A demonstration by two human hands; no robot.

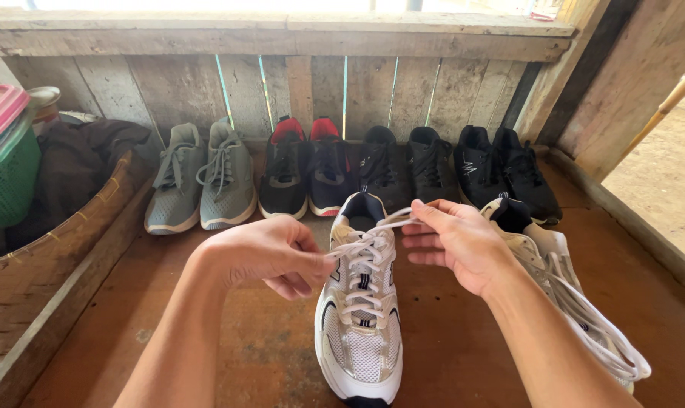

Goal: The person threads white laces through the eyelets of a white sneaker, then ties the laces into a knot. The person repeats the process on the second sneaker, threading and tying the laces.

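Note:
A white and silver sneaker (360,332) stands on the brown floor, toe toward me. My left hand (271,253) pinches one end of its white lace (369,249) at the shoe's left side. My right hand (456,242) pinches the other lace end near the tongue, pulling it up and to the right. The matching second sneaker (561,279) lies behind my right forearm, its loose laces trailing toward the lower right.
Along the wooden plank wall (297,83) stand a grey pair (203,177), a black and red pair (306,170) and two black pairs (407,162) (505,170). A woven basket (48,249) holding dark cloth and a green bin (6,177) sit at left.

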